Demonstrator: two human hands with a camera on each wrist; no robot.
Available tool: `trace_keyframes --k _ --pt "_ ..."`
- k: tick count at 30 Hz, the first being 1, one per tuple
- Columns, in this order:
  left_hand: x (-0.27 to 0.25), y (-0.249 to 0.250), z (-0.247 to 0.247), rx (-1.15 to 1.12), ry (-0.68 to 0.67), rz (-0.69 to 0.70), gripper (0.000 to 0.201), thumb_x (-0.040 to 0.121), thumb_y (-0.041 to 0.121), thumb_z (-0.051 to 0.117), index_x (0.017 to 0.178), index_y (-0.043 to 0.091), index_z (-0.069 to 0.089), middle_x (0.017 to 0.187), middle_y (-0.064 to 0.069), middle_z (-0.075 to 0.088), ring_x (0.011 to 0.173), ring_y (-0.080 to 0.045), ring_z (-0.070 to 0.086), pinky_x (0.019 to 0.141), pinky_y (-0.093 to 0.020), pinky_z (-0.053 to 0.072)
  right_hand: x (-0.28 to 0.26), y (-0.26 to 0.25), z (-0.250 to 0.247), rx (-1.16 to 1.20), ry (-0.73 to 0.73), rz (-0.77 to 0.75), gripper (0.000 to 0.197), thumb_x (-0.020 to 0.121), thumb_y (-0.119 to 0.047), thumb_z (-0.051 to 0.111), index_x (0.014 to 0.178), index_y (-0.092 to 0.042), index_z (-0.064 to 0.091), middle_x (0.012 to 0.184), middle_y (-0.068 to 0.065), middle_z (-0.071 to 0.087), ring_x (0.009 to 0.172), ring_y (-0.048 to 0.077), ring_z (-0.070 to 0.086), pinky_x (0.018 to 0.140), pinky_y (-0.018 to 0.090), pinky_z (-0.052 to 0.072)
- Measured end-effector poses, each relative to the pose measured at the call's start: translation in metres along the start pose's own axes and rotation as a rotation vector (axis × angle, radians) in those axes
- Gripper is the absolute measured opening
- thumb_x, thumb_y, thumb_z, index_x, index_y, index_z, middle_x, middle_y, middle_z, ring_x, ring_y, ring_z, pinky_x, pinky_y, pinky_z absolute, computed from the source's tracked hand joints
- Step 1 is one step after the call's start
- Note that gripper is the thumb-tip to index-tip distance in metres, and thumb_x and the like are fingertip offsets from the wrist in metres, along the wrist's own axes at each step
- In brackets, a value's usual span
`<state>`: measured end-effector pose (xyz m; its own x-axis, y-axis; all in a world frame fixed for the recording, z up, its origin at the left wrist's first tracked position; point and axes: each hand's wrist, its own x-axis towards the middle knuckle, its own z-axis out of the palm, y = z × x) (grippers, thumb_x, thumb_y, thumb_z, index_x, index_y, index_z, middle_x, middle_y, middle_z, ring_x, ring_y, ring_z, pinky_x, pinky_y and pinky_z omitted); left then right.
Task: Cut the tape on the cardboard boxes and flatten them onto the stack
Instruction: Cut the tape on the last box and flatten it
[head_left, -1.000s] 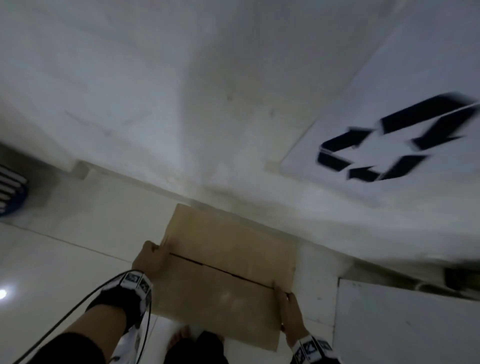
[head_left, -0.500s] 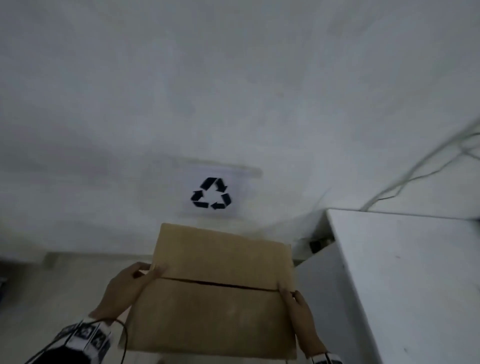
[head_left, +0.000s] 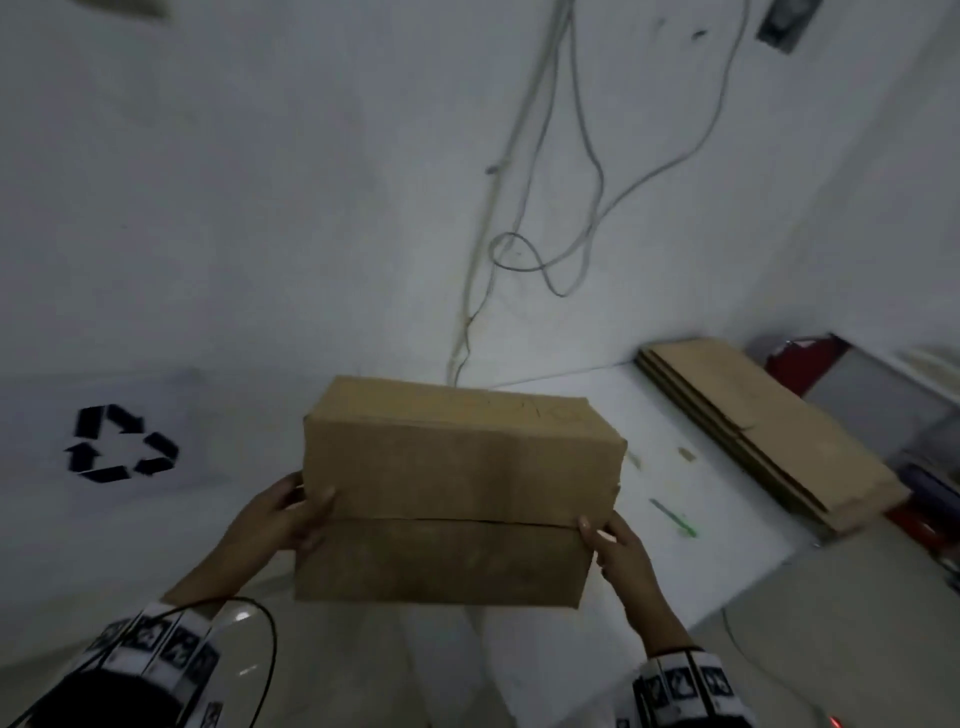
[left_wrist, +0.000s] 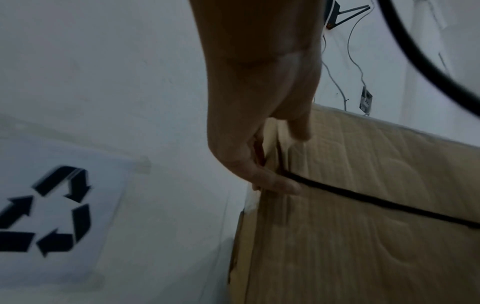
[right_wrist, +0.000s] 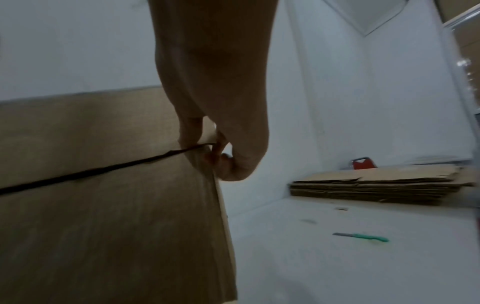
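A closed brown cardboard box (head_left: 457, 493) is held up in the air between both hands, its flap seam facing me as a dark line (left_wrist: 376, 203). My left hand (head_left: 280, 514) grips the box's left end with the thumb on the front face. My right hand (head_left: 613, 545) grips the right end at the seam, thumb on the front. A stack of flattened cardboard (head_left: 763, 431) lies on the white table (head_left: 727, 545) at the right, also in the right wrist view (right_wrist: 376, 189). A green-handled knife (right_wrist: 363, 237) lies on the table between box and stack.
A white wall with hanging cables (head_left: 545, 208) stands behind the box. A sheet with a recycling symbol (head_left: 122, 444) is stuck on the wall at the left. A red object (head_left: 810, 364) sits behind the stack. Tiled floor lies below.
The box has been lifted from the floor and carried right; the view swung from the recycling sign to the table with the stack. Both hands kept their grip.
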<state>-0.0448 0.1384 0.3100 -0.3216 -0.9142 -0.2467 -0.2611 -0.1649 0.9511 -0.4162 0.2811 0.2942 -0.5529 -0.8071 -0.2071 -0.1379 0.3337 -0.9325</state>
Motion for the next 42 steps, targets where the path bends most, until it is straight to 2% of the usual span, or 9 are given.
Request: trace_keyframes --k 3,7,10,13,16,18,21,26,42 --pt "0.012 0.024 0.053 -0.287 -0.176 -0.161 0.115 0.035 0.085 0.072 0.129 0.021 0.052 0.121 -0.005 0.059 0.106 -0.032 0.064 0.082 -0.043 0.058 -0.002 0.008 -0.055 0.237 0.029 0.033 0.026 0.099 -0.011 0.055 0.124 -0.011 0.056 0.115 0.005 0.063 0.098 0.017 0.062 0.074 0.021 0.053" --pt "0.023 0.041 0.111 -0.597 -0.274 -0.319 0.085 0.068 0.078 0.052 0.128 0.018 0.052 0.126 -0.012 0.054 0.115 -0.038 0.054 0.075 -0.056 0.056 -0.003 0.034 -0.109 0.750 0.201 0.094 0.032 0.102 -0.027 0.043 0.125 -0.007 0.053 0.116 0.014 0.062 0.108 0.028 0.061 0.088 0.045 0.058" --pt "0.039 0.028 0.142 -0.563 -0.264 -0.306 0.071 0.065 0.049 0.079 0.123 0.016 0.054 0.124 -0.009 0.053 0.105 -0.029 0.055 0.073 -0.041 0.058 -0.005 0.058 -0.124 0.798 0.249 0.174 0.041 0.104 -0.041 0.038 0.129 -0.014 0.053 0.124 0.014 0.062 0.116 0.033 0.060 0.095 0.055 0.052" --pt "0.055 0.001 0.152 -0.458 -0.380 -0.248 0.101 0.044 0.043 0.094 0.133 0.026 0.048 0.131 0.003 0.058 0.116 -0.020 0.057 0.096 -0.039 0.049 0.005 0.086 -0.127 0.741 0.303 0.151 0.015 0.103 -0.009 0.045 0.103 -0.014 0.060 0.088 0.011 0.068 0.087 0.028 0.064 0.068 0.037 0.059" --pt "0.065 -0.021 0.158 -0.327 -0.420 -0.206 0.095 0.053 0.032 0.090 0.135 0.025 0.044 0.131 0.005 0.059 0.118 -0.017 0.058 0.095 -0.036 0.048 0.020 0.105 -0.129 0.711 0.310 0.237 0.030 0.082 -0.045 0.068 0.070 -0.019 0.055 0.054 0.003 0.050 0.055 0.023 0.046 0.049 0.028 0.043" --pt "0.073 -0.034 0.162 -0.256 -0.392 -0.187 0.101 0.044 0.038 0.095 0.132 0.025 0.046 0.129 0.007 0.060 0.117 -0.015 0.059 0.091 -0.034 0.051 0.032 0.111 -0.127 0.755 0.300 0.279 0.047 0.061 -0.065 0.074 0.072 -0.021 0.063 0.061 0.005 0.057 0.058 0.023 0.054 0.059 0.033 0.046" --pt "0.086 -0.046 0.176 -0.205 -0.269 -0.182 0.088 0.048 0.031 0.094 0.126 0.023 0.053 0.123 0.005 0.063 0.111 -0.020 0.062 0.084 -0.033 0.052 0.057 0.116 -0.121 0.793 0.271 0.349 0.038 0.095 -0.050 0.045 0.100 -0.019 0.066 0.087 0.012 0.068 0.084 0.032 0.061 0.085 0.045 0.048" --pt "0.118 -0.042 0.207 -0.036 0.311 -0.120 0.030 0.098 0.009 0.052 0.128 0.006 0.050 0.130 -0.014 0.053 0.112 -0.028 0.053 0.089 -0.036 0.044 0.125 0.125 -0.134 0.326 0.035 0.392 0.031 0.103 -0.032 0.038 0.113 -0.019 0.064 0.118 0.003 0.058 0.112 0.022 0.050 0.102 0.045 0.041" --pt "0.170 0.000 0.289 -0.068 0.666 -0.368 0.133 0.062 0.032 0.090 0.150 0.024 -0.010 0.152 -0.018 0.008 0.136 -0.035 0.024 0.108 -0.054 0.032 0.293 0.196 -0.200 -0.791 -0.011 0.092 0.024 0.089 -0.012 0.062 0.111 -0.004 0.065 0.109 0.021 0.065 0.098 0.036 0.061 0.084 0.037 0.049"
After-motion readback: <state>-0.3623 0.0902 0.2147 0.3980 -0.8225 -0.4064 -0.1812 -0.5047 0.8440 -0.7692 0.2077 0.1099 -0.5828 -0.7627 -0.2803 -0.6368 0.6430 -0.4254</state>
